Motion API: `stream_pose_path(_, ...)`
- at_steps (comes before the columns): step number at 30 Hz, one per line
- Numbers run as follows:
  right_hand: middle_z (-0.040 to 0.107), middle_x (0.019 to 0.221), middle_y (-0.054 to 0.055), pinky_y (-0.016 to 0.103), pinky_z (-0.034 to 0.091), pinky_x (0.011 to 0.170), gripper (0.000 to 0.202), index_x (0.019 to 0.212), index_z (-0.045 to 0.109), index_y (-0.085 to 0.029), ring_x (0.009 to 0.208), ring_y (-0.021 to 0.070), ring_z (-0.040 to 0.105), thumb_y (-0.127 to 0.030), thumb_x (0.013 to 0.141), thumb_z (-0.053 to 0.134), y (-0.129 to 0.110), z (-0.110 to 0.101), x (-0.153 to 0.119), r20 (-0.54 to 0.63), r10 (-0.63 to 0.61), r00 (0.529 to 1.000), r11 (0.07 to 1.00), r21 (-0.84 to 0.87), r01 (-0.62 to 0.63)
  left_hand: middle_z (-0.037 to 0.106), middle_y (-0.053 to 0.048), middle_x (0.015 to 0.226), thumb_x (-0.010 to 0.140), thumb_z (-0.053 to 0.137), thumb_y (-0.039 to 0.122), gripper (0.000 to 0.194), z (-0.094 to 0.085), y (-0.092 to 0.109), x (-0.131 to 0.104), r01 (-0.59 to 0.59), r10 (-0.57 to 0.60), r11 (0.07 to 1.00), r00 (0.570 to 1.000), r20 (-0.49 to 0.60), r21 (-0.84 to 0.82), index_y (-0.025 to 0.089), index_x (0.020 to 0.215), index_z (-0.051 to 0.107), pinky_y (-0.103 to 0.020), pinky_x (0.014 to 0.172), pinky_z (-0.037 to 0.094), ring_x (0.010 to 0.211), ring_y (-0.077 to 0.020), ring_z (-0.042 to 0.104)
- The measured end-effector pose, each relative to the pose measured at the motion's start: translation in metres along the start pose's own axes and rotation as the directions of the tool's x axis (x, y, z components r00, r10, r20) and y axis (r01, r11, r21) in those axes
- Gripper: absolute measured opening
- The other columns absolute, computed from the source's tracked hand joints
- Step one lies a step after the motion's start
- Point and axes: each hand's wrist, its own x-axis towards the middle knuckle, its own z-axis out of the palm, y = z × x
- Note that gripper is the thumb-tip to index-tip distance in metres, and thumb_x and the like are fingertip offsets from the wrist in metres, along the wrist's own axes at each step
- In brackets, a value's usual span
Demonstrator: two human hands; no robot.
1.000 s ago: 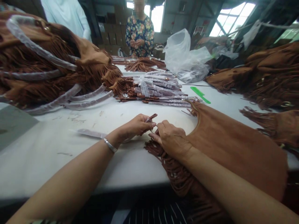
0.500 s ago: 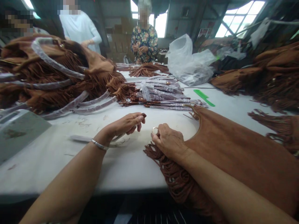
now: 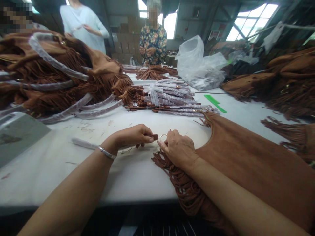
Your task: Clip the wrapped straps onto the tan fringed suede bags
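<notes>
My left hand (image 3: 134, 136) pinches a strap close to its brown leather tip (image 3: 154, 136). The plastic-wrapped length of that bag strap (image 3: 83, 143) trails behind my wrist across the table. Just right of the tip, my right hand (image 3: 178, 147) is closed on a metal ring (image 3: 163, 137), which stands upright between thumb and fingers. The ring is at the corner of a brown fringed bag (image 3: 248, 164), whose body lies flat beyond my right forearm. Its fringe (image 3: 189, 186) hangs over the table's front edge. Tip and ring are close together; I cannot tell whether they touch.
Brown fringed bags (image 3: 73, 62) are piled at the left, more bags (image 3: 278, 75) at the right. Wrapped straps (image 3: 169, 95) lie bundled mid-table, near a green comb (image 3: 215, 103) and a plastic bag (image 3: 199, 65). Two people (image 3: 153, 46) stand across the table. A grey box (image 3: 22, 137) sits left.
My left hand has come down and slightly right, bringing the strap's tip up to the ring. My right hand has hardly moved. One person across the table has raised their hands.
</notes>
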Motion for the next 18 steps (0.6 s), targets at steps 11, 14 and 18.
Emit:
stream_pose_path(11, 0.057, 0.096, 0.011, 0.037, 0.046, 0.068, 0.035, 0.098, 0.052, -0.014, 0.085, 0.026, 0.06, -0.041, 0.088, 0.033, -0.012, -0.009, 0.007, 0.184, 0.081, 0.98, 0.995, 0.037, -0.089, 0.055, -0.002, 0.069, 0.073, 0.057, 0.029, 0.022, 0.004, -0.004, 0.001, -0.015, 0.008, 0.995, 0.998, -0.069, -0.103, 0.012, 0.087, 0.062, -0.021, 0.042, 0.04, 0.048, -0.0073, 0.044)
stream_pose_path(14, 0.057, 0.1, 0.012, 0.039, 0.045, 0.073, 0.035, 0.1, 0.052, -0.013, 0.093, 0.0272, 0.058, -0.039, 0.088, 0.032, -0.016, -0.013, 0.007, 0.255, 0.09, 0.963, 0.992, 0.061, -0.109, 0.057, -0.004, 0.073, 0.074, 0.057, 0.032, 0.027, 0.001, -0.005, 0.001, -0.013, 0.008, 0.996, 0.998, -0.061, -0.093, 0.012, 0.09, 0.063, -0.021, 0.041, 0.041, 0.047, -0.0077, 0.045)
stream_pose_path(18, 0.057, 0.097, 0.012, 0.038, 0.045, 0.072, 0.028, 0.099, 0.051, -0.012, 0.089, 0.0264, 0.058, -0.031, 0.087, 0.034, -0.025, -0.007, 0.003, 0.181, 0.136, 0.974, 0.99, 0.002, -0.138, 0.055, -0.003, 0.07, 0.074, 0.057, 0.042, 0.032, 0.004, -0.005, 0.0, -0.062, 0.058, 0.994, 0.997, -0.052, -0.089, 0.014, 0.089, 0.062, -0.022, 0.042, 0.042, 0.048, -0.0083, 0.045)
